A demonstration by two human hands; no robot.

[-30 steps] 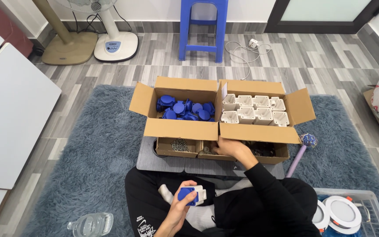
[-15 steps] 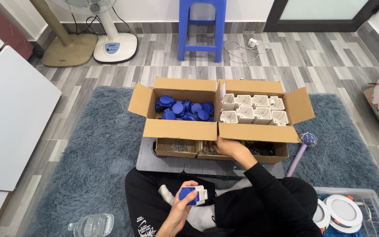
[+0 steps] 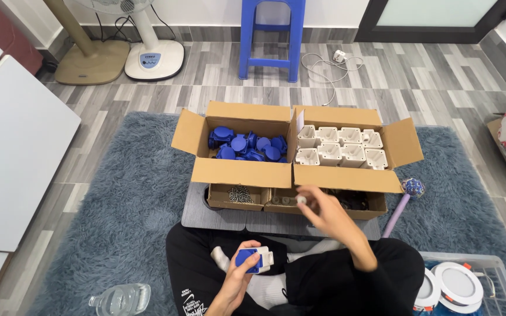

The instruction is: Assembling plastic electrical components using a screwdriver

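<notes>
Blue-white socket gripped in left hand fingers, lap-level; right hand raised, fingers pinching small white part.

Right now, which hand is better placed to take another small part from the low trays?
Probably the right hand: it hovers just over the small tray, pinching only a tiny pale piece. The left hand is down in the lap, gripping the blue and white part.
</notes>
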